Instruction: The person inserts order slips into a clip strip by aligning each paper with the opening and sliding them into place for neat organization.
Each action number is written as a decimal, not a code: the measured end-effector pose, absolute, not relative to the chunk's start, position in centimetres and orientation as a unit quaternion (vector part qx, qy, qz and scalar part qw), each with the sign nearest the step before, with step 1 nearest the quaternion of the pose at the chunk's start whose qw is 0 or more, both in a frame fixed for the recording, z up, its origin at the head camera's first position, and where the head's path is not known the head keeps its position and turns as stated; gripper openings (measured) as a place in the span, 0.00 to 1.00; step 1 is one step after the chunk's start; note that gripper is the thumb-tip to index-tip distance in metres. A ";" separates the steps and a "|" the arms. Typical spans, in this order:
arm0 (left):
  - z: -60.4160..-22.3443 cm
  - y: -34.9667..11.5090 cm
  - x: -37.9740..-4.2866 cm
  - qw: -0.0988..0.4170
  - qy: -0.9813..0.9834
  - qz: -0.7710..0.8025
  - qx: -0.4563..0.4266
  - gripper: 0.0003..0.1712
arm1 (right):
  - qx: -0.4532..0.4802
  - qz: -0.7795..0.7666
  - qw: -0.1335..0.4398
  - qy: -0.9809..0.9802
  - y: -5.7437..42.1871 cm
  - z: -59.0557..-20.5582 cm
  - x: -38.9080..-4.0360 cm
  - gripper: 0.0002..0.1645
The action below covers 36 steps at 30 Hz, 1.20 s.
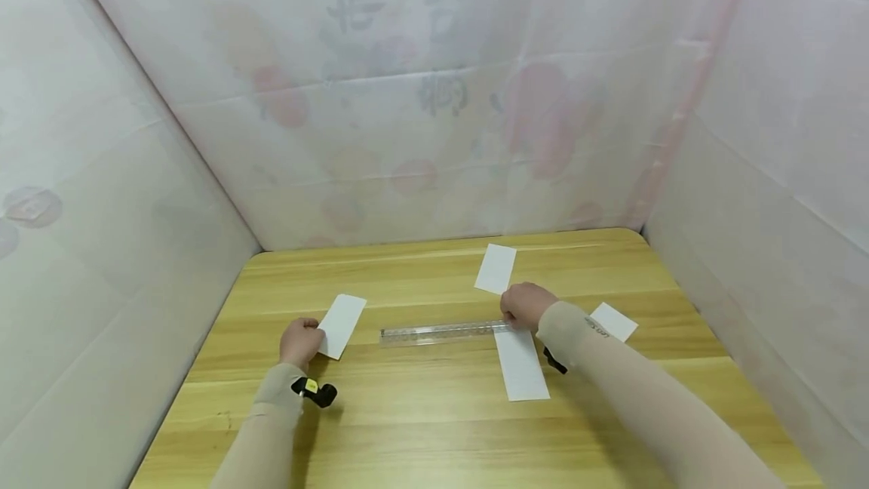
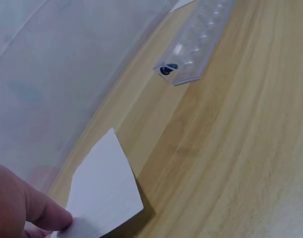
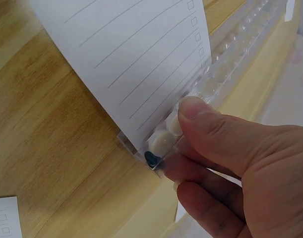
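My left hand (image 1: 300, 342) pinches a white paper slip (image 1: 342, 323) by its near left edge; in the left wrist view the slip (image 2: 104, 186) tilts up off the wood. My right hand (image 1: 526, 306) grips the right end of a long clear plastic tube (image 1: 434, 333), its thumb on top and fingers beneath. Rounded pale pieces (image 3: 161, 143) line the tube, and a dark plug (image 3: 152, 159) sits at the held end. Against that end lies a lined slip with checkboxes (image 3: 126, 64); whether the fingers also hold it, I cannot tell.
On the wooden table (image 1: 421, 429) lie another slip (image 1: 496, 269) behind my right hand and one (image 1: 614, 321) beyond the right forearm, partly covered by the sleeve. Pale fabric walls (image 1: 434, 134) close off the back and both sides.
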<state>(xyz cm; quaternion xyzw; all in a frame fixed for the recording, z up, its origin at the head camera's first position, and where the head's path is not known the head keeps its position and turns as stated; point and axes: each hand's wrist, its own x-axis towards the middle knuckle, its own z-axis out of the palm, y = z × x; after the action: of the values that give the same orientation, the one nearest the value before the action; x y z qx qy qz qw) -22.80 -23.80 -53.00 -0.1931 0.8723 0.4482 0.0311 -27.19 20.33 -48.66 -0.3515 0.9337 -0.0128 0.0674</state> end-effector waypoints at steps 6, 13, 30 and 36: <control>-52.5 -24.3 -23.5 0.040 0.865 0.460 -0.198 0.23 | -0.347 -0.009 0.068 0.935 19.8 -48.3 -27.9 0.26; -52.1 -24.1 -24.1 0.048 0.854 0.476 -0.206 0.23 | -0.329 -0.001 0.065 0.942 19.5 -47.8 -28.2 0.25; -51.4 -23.5 -26.0 0.064 0.849 0.491 -0.184 0.25 | -0.324 0.053 0.095 0.940 19.5 -46.8 -29.2 0.20; -51.6 -23.0 -25.5 0.062 0.851 0.488 -0.183 0.23 | -0.316 0.055 0.106 0.941 19.7 -47.4 -29.2 0.21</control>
<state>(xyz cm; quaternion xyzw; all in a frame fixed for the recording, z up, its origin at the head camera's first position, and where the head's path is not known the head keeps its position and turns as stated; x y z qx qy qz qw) -25.50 -23.02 -51.65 -0.1831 0.8511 0.4882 0.0620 -29.18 19.65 -47.39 -0.3162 0.9411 0.0552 0.1057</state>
